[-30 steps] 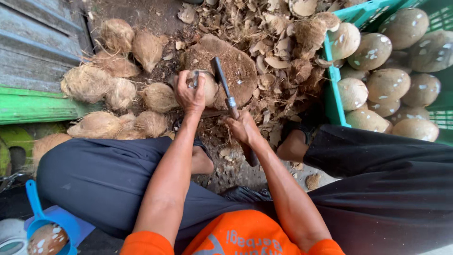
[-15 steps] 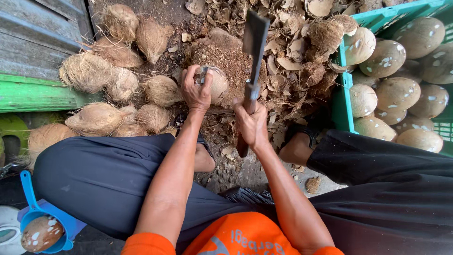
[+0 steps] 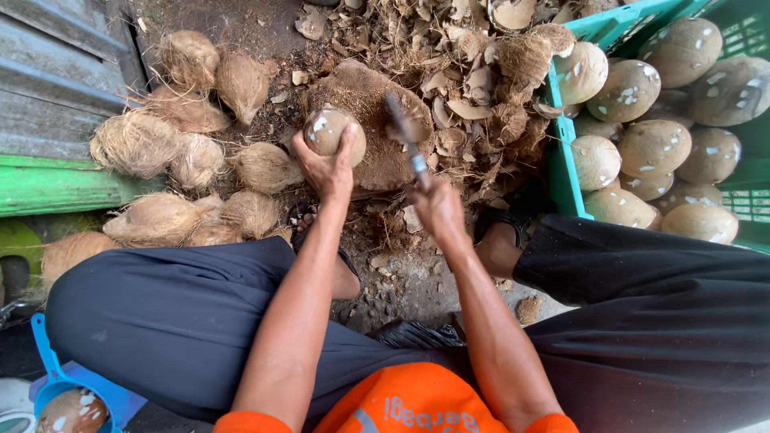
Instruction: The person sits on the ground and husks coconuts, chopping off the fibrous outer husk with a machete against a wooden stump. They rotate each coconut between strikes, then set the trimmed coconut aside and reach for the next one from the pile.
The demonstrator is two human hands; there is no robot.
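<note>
Coconut (image 3: 333, 132), partly husked and rounded, sits just above frame centre on a brown chopping stump (image 3: 377, 152), with the left hand (image 3: 325, 164) cupped around its lower side, fingers curled against the shell. Right hand (image 3: 437, 204), fist closed about the handle, holds a cleaver (image 3: 405, 136) whose blurred blade points up over the stump, just right of the coconut and apart from it. Whether the edge touches the stump cannot be told.

Surroundings: a heap of fibrous unhusked coconuts (image 3: 172, 152) fills the upper left, beside a green ledge (image 3: 56, 184) and grey corrugated sheet (image 3: 48, 80). Husk scraps and shell chips (image 3: 473, 80) litter the ground at upper centre, crowding the stump's right side. The person's dark-trousered legs frame the work from below.

Containers: a green plastic crate (image 3: 565, 152) at the upper right holds many pale, peeled coconuts (image 3: 650, 148), piled close together. At the lower left corner a blue plastic scoop (image 3: 56, 385) holds one brown coconut piece (image 3: 72, 410) speckled white.
</note>
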